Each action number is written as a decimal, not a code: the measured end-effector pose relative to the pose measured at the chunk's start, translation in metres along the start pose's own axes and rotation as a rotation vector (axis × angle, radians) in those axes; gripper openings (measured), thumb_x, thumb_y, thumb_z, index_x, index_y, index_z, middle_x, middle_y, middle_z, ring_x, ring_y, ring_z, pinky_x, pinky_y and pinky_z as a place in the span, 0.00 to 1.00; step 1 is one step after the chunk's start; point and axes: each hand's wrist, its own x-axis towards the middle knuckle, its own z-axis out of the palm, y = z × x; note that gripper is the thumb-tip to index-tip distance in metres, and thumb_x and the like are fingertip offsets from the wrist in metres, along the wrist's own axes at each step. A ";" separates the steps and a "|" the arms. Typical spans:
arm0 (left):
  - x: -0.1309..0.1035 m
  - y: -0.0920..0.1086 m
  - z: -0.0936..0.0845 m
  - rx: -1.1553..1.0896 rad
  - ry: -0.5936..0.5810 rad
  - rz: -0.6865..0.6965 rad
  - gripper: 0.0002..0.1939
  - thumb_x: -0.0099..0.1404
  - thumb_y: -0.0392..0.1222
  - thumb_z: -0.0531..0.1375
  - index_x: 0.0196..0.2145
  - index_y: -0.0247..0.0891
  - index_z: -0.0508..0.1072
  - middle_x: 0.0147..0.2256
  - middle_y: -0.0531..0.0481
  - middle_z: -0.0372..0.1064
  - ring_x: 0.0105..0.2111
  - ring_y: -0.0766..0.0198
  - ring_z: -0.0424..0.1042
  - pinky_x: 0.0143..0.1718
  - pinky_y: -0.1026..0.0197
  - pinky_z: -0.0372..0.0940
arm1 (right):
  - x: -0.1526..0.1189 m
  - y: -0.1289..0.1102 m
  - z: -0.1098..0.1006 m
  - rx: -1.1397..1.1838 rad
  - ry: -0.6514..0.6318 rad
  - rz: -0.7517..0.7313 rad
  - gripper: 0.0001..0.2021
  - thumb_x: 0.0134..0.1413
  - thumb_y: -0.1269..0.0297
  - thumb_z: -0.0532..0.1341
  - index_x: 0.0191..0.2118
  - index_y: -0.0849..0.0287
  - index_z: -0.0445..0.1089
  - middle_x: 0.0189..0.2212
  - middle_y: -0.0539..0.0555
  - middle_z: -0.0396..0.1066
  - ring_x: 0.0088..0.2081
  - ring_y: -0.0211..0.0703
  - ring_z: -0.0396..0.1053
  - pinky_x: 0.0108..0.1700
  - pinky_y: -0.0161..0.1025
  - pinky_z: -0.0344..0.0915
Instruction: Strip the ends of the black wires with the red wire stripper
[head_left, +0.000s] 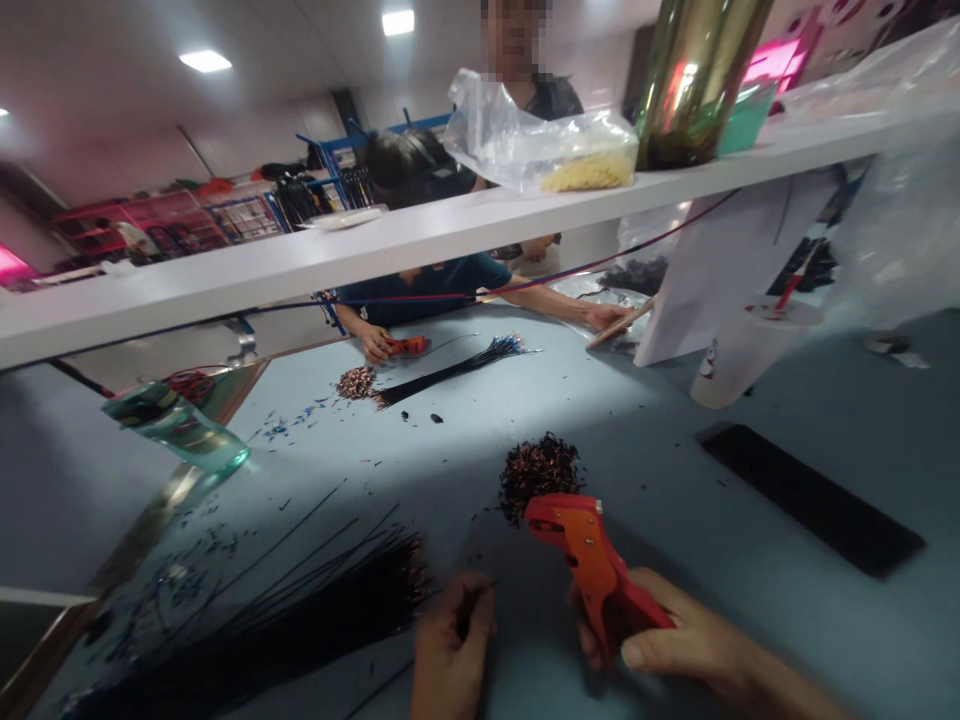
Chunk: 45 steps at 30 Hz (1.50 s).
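My right hand (675, 630) is wrapped round the handles of a red-orange wire stripper (589, 555), its head pointing up and left. Just beyond the tool's head lies a pile of small dark and copper-coloured offcuts (540, 470). My left hand (456, 640) is closed in a pinch at the bottom centre, with a short dark wire end at its fingertips; most of what it holds is hidden. Beside it on the left, a thick bundle of black wires (300, 620) with copper-coloured ends lies on the blue-grey table (615, 410).
A black phone (810, 495) and a white cup (750, 350) are at the right. A green bottle (187, 435) stands at the left. Under a white shelf (360, 255), a person opposite holds another red tool (407, 346) near more wires (450, 370).
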 end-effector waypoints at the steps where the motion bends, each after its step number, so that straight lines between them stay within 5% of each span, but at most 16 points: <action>1: 0.000 0.000 0.000 -0.001 0.016 0.008 0.16 0.59 0.52 0.59 0.29 0.37 0.78 0.20 0.52 0.66 0.23 0.63 0.66 0.26 0.65 0.62 | 0.000 0.000 0.000 0.000 -0.001 0.002 0.25 0.41 0.52 0.70 0.44 0.63 0.71 0.34 0.57 0.72 0.34 0.44 0.71 0.37 0.39 0.64; 35: 0.000 -0.009 0.001 0.003 -0.054 0.031 0.14 0.60 0.50 0.59 0.30 0.36 0.77 0.20 0.53 0.63 0.22 0.65 0.63 0.25 0.67 0.59 | 0.000 0.000 -0.001 -0.059 -0.020 -0.026 0.23 0.43 0.52 0.68 0.41 0.64 0.70 0.33 0.58 0.72 0.34 0.45 0.69 0.37 0.41 0.63; 40: -0.003 -0.007 0.004 -0.008 0.036 0.006 0.16 0.61 0.52 0.57 0.30 0.36 0.76 0.21 0.53 0.64 0.23 0.64 0.64 0.27 0.66 0.60 | 0.001 0.003 -0.003 -0.079 -0.020 -0.021 0.25 0.42 0.51 0.68 0.42 0.64 0.71 0.33 0.58 0.73 0.33 0.45 0.69 0.36 0.40 0.63; 45: 0.000 -0.011 0.000 0.058 -0.055 0.021 0.16 0.62 0.52 0.57 0.32 0.36 0.77 0.21 0.53 0.65 0.23 0.63 0.66 0.27 0.66 0.61 | -0.001 0.004 -0.002 -0.097 -0.005 -0.006 0.25 0.43 0.49 0.68 0.43 0.63 0.71 0.33 0.58 0.73 0.34 0.46 0.69 0.36 0.41 0.64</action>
